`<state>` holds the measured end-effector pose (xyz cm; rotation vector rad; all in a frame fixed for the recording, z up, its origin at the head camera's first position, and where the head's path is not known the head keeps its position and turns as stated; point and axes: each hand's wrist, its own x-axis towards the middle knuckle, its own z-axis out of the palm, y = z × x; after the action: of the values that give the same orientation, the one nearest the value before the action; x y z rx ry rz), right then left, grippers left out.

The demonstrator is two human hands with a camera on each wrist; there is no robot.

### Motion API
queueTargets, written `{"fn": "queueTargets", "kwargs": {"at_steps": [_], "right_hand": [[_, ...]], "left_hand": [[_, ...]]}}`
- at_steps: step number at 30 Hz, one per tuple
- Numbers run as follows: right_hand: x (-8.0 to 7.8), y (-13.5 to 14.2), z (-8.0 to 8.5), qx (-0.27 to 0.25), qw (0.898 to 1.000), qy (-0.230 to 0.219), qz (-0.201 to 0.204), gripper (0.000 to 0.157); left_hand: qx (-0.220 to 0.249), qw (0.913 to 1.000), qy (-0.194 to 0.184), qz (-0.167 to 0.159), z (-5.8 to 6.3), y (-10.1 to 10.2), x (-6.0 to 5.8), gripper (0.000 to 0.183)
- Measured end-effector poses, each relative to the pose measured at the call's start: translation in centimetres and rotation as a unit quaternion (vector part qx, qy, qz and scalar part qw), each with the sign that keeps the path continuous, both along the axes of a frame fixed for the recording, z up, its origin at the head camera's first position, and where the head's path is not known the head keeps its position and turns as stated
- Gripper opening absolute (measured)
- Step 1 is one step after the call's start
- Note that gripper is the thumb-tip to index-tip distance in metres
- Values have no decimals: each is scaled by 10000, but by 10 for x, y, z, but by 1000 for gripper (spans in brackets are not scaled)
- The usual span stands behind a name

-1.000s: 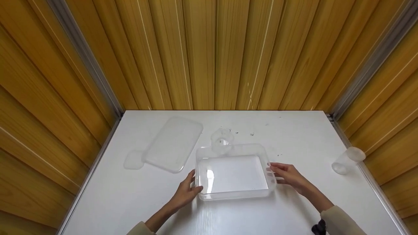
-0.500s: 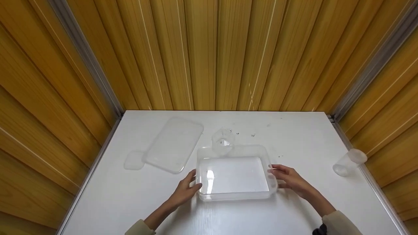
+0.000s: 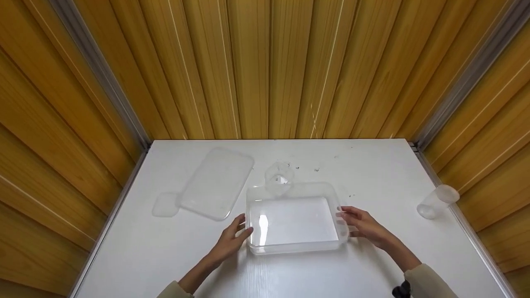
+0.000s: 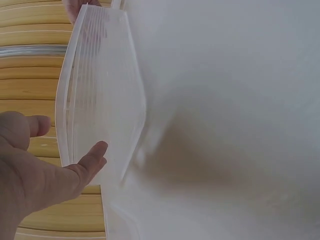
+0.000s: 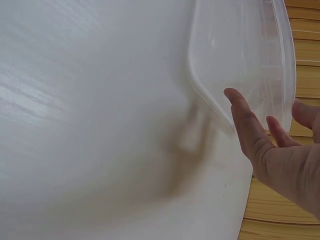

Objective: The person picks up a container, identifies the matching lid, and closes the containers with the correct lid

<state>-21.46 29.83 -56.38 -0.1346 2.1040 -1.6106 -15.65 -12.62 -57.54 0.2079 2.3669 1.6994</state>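
A clear plastic box (image 3: pixel 298 249), rectangular and without its lid, stands on the white table in the middle of the head view. My left hand (image 3: pixel 227 240) is at its left side, fingers extended along the wall and thumb apart near the rim. In the left wrist view, the left fingertips (image 4: pixel 100 149) lie against the outer wall. At the opposite side, my right hand (image 3: pixel 368 227) touches the box with fairly straight fingers. The right wrist view has these fingers (image 5: pixel 245 117) along the wall and the thumb by the rim.
A large clear lid (image 3: pixel 217 184) lies flat at the back left, meeting a small square clear lid (image 3: pixel 165 204). A small clear container (image 3: pixel 278 171) is at the box's back edge. By the table's right edge is a clear cylindrical container (image 3: pixel 437 202). Wood-patterned walls (image 3: pixel 248 70) enclose three sides.
The head view shifts slightly. Both hands stay at the sides of the box, which keeps its place on the table.
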Motion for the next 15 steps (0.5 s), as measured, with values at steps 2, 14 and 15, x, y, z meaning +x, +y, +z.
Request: {"fn": "queueTargets", "kwargs": {"at_steps": [2,14,15], "right_hand": [[0,0,2,27,10000,-20,50,65],[2,-4,2,286,9996,72,-1,62],[3,-4,1,301,9995,71,-30,62]], "left_hand": [[-73,9999,39,97,-2,-2,-1,75],[-941,9588,158,2676,-18,-65,-40,40],[-1058,9533,115,2828,-20,-71,-40,40]]}}
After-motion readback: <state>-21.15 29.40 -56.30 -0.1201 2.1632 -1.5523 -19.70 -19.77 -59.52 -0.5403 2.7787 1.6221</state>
